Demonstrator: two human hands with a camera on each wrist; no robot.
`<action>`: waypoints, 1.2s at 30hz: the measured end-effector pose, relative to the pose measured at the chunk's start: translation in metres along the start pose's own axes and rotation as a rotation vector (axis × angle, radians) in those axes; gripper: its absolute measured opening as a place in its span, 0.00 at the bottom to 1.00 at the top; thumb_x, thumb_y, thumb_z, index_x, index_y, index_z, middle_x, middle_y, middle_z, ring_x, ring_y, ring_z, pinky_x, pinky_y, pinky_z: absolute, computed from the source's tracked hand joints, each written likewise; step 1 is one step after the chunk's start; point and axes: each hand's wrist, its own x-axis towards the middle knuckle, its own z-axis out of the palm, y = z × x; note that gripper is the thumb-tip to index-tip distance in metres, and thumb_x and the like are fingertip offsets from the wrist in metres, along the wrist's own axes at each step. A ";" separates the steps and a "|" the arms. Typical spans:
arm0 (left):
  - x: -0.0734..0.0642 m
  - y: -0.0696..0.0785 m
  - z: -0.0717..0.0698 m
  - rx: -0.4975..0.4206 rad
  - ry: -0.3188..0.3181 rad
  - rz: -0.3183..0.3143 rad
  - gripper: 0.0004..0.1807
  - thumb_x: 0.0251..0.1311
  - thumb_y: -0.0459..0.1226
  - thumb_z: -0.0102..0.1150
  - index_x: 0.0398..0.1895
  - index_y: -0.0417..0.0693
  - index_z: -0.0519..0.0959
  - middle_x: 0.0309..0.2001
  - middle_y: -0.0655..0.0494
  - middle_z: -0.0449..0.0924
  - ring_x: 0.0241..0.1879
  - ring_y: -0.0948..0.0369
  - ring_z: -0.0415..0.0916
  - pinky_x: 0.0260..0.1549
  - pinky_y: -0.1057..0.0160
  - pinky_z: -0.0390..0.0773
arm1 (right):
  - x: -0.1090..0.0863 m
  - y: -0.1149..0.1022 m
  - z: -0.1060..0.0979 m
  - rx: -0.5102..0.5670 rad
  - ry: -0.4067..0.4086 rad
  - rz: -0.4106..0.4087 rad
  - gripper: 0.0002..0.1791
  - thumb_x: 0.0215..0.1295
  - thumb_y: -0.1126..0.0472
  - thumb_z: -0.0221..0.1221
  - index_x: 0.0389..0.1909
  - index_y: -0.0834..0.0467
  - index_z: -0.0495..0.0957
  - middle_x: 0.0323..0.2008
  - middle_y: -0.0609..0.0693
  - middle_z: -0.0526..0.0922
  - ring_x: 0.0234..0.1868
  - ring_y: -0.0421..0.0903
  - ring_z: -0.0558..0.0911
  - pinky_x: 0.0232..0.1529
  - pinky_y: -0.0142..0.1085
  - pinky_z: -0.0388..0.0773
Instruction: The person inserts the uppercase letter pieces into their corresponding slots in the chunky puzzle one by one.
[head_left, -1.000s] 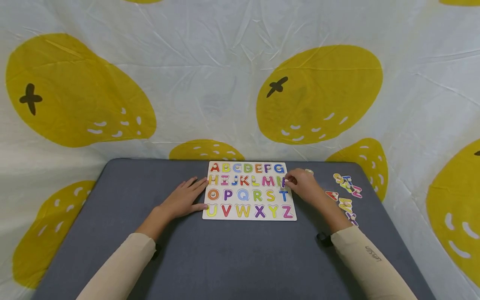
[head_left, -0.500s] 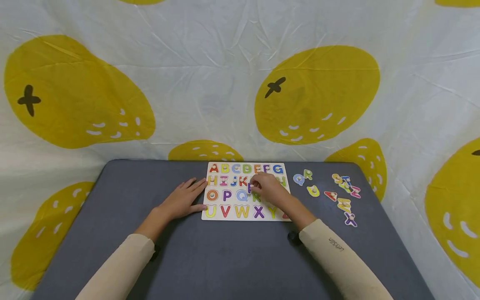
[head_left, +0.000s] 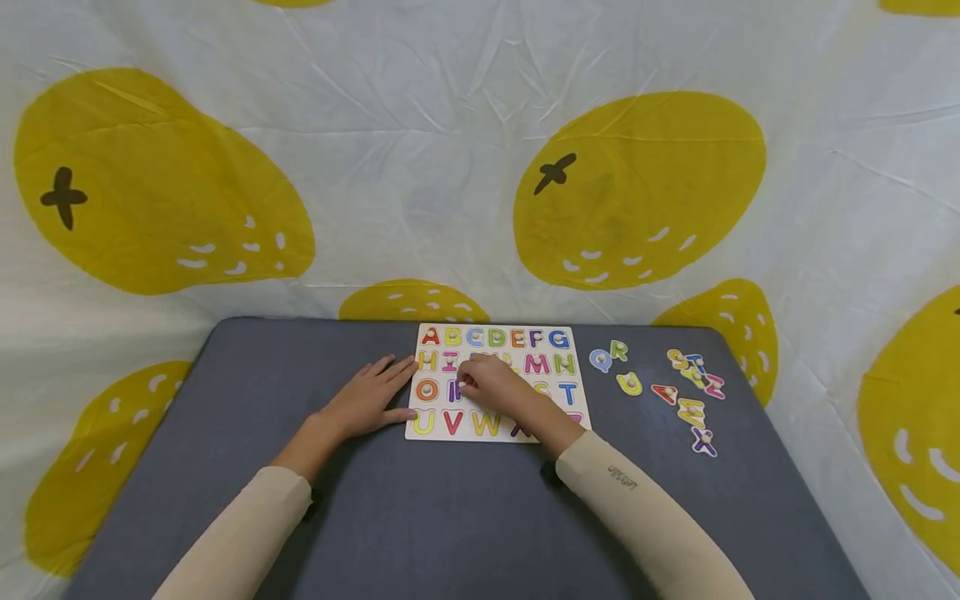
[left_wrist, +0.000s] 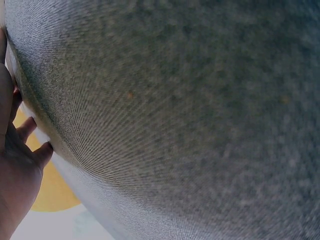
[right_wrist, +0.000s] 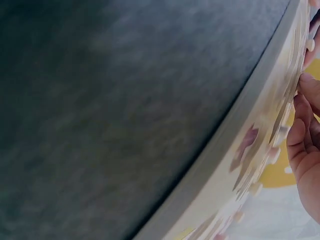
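Observation:
A white alphabet puzzle board [head_left: 411,432] lies on the grey table, printed with rows of coloured letters. My right hand [head_left: 491,385] is over the third row and pinches a purple letter P puzzle piece [head_left: 458,391], which overlaps the printed purple P in the head view. In the right wrist view the right hand [right_wrist: 307,150] has its thumb and fingertips close over the board [right_wrist: 200,185]. My left hand [head_left: 363,398] rests spread at the board's left side, fingertips and thumb on its edge. The left wrist view catches part of the left hand [left_wrist: 20,170] beside grey cloth.
Right of the board lie loose letter pieces: a blue Q [head_left: 600,360], a green R [head_left: 618,350], a yellow U [head_left: 628,383], a red one [head_left: 664,394], a yellow W [head_left: 691,412], a purple X [head_left: 702,442] and a small cluster [head_left: 696,371]. A fruit-print curtain [head_left: 420,208] hangs behind the table.
My right hand has moved left across the board with the purple P, from the right edge to the printed P. The left hand has stayed at the board's left edge.

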 end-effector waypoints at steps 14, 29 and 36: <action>-0.001 0.001 0.001 0.004 0.009 0.000 0.50 0.67 0.63 0.59 0.83 0.50 0.55 0.82 0.51 0.56 0.80 0.41 0.52 0.73 0.33 0.58 | 0.006 -0.016 0.001 0.004 -0.042 0.043 0.03 0.70 0.61 0.65 0.35 0.56 0.84 0.34 0.48 0.81 0.32 0.41 0.74 0.37 0.34 0.75; 0.000 -0.002 0.001 0.006 -0.011 -0.015 0.51 0.67 0.65 0.58 0.84 0.52 0.52 0.83 0.54 0.54 0.81 0.43 0.49 0.75 0.35 0.56 | -0.019 0.014 -0.028 0.093 0.053 0.119 0.08 0.69 0.60 0.68 0.45 0.58 0.86 0.35 0.47 0.83 0.36 0.41 0.77 0.41 0.36 0.78; 0.000 -0.002 0.002 0.001 -0.011 -0.004 0.51 0.67 0.64 0.58 0.84 0.52 0.52 0.83 0.53 0.54 0.81 0.43 0.49 0.75 0.35 0.56 | -0.044 0.044 -0.043 0.103 0.113 0.180 0.06 0.68 0.62 0.68 0.43 0.60 0.86 0.35 0.49 0.83 0.36 0.44 0.79 0.40 0.38 0.79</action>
